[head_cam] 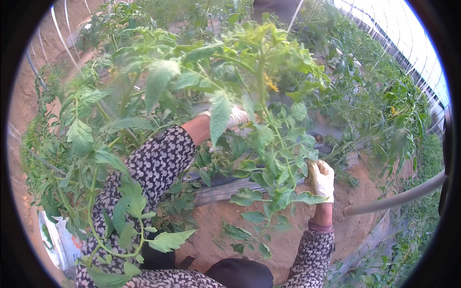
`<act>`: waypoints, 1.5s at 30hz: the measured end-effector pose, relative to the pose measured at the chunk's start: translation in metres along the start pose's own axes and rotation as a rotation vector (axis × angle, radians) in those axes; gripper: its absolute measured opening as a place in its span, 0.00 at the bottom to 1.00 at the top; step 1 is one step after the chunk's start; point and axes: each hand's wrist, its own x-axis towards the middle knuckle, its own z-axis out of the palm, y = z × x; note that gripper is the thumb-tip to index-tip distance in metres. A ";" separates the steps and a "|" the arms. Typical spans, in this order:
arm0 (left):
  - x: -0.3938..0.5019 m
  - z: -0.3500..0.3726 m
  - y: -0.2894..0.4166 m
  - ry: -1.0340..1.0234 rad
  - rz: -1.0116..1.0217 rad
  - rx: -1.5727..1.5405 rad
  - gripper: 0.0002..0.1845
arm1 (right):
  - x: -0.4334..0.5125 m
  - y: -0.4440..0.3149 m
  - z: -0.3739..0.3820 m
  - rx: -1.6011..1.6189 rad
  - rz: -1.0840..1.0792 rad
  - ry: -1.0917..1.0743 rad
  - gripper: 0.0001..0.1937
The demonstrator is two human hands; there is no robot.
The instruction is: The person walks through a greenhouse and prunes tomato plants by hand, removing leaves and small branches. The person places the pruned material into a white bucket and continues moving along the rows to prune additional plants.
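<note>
Tomato plants with green leaves and a few yellow flowers [271, 82] fill the view. My left hand [237, 117], in a pale glove, reaches in among the stems; leaves cover much of it, so its fingers and any hold are hidden. My right hand [321, 180], gloved too, is beside a leafy tomato shoot [279, 136] at the right of centre, its fingers curled at the leaf edges. What lies between those fingers cannot be made out. A thick tomato stem [261, 72] rises between the hands, nearer the left one.
Plastic film [223, 192] covers the bed's edge beside bare soil [212, 223]. A pale pipe [396, 196] juts in from the right. At the lower left stands a white bucket [65, 241]. White strings [59, 32] hang at the upper left; curved greenhouse ribs cross the upper right.
</note>
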 end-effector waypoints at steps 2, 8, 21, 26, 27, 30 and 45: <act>0.006 0.012 -0.001 -0.044 0.016 0.015 0.17 | 0.031 -0.022 0.016 -0.083 -0.186 -0.134 0.09; 0.010 0.035 -0.002 -0.135 0.084 0.047 0.16 | 0.062 -0.042 0.056 0.138 -0.259 -0.441 0.14; 0.022 0.035 -0.004 -0.284 0.201 0.030 0.17 | 0.086 -0.056 0.090 -0.355 -0.025 -0.438 0.15; 0.005 0.036 0.010 -0.250 0.102 0.019 0.18 | 0.099 -0.050 0.093 -0.392 0.130 -0.419 0.11; 0.002 0.038 0.011 -0.234 0.112 0.008 0.18 | 0.098 -0.049 0.091 -0.357 0.191 -0.392 0.10; 0.002 0.046 0.016 -0.180 0.139 -0.066 0.17 | 0.096 -0.041 0.084 -0.156 0.230 -0.347 0.09; 0.020 0.044 0.055 0.111 0.025 0.142 0.27 | 0.008 0.045 -0.020 0.501 0.219 -0.236 0.14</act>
